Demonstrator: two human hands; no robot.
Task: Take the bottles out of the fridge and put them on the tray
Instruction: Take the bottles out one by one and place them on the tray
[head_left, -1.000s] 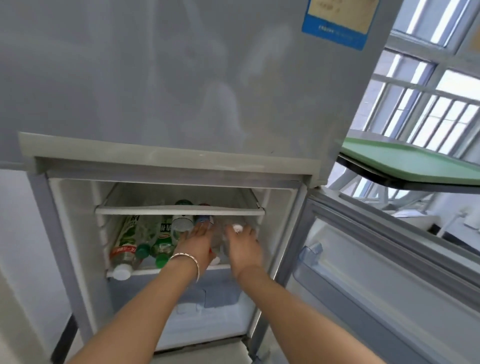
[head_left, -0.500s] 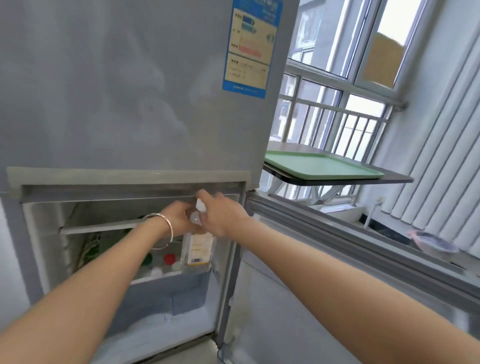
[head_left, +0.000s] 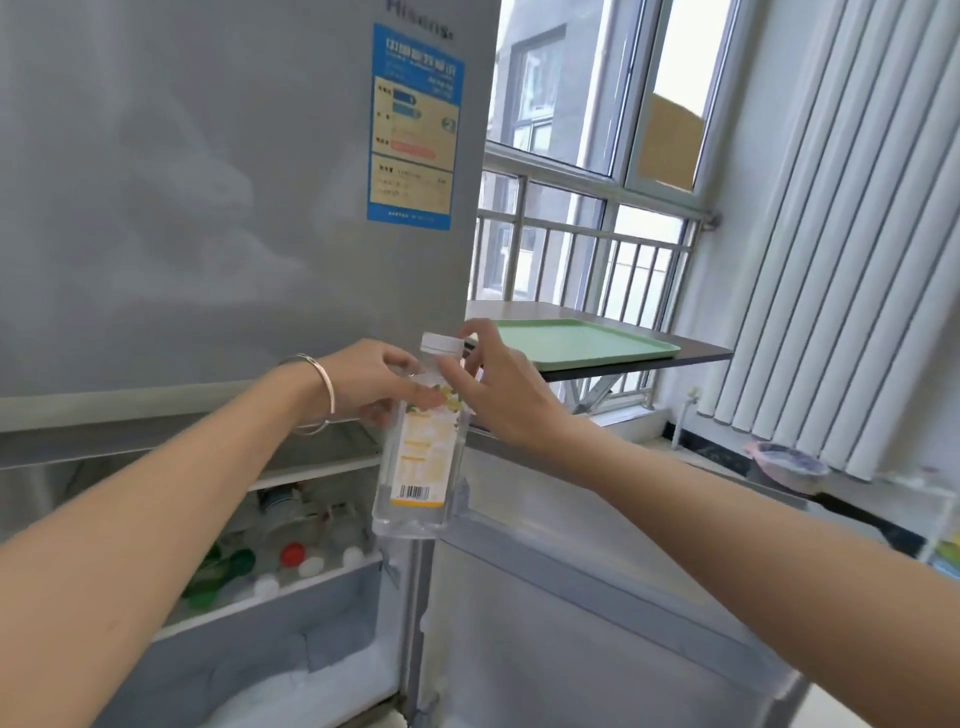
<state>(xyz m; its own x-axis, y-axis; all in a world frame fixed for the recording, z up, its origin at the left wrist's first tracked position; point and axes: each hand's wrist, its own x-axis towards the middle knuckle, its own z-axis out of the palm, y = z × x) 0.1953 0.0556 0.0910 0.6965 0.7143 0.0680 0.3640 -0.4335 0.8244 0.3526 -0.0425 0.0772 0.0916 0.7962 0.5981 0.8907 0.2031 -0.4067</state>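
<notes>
A clear square bottle (head_left: 420, 467) with a white cap and a yellow label hangs upright in front of the open lower fridge compartment. My left hand (head_left: 371, 382), with a bangle on the wrist, grips its shoulder from the left. My right hand (head_left: 498, 387) holds the neck from the right. Several more bottles (head_left: 291, 556) lie on the fridge shelf at lower left, caps toward me. The green tray (head_left: 587, 340) lies on a dark table past the fridge, to the right of the bottle.
The grey fridge (head_left: 208, 208) fills the left half, and its open lower door (head_left: 597, 597) juts out at lower right. A window with railing stands behind the table (head_left: 706, 356). White radiator fins (head_left: 831, 260) line the right wall, with a pink basin (head_left: 787, 462) below.
Both hands pulled the clear bottle out of the fridge shelf and lifted it up and right. My view rose and turned toward the window and tray.
</notes>
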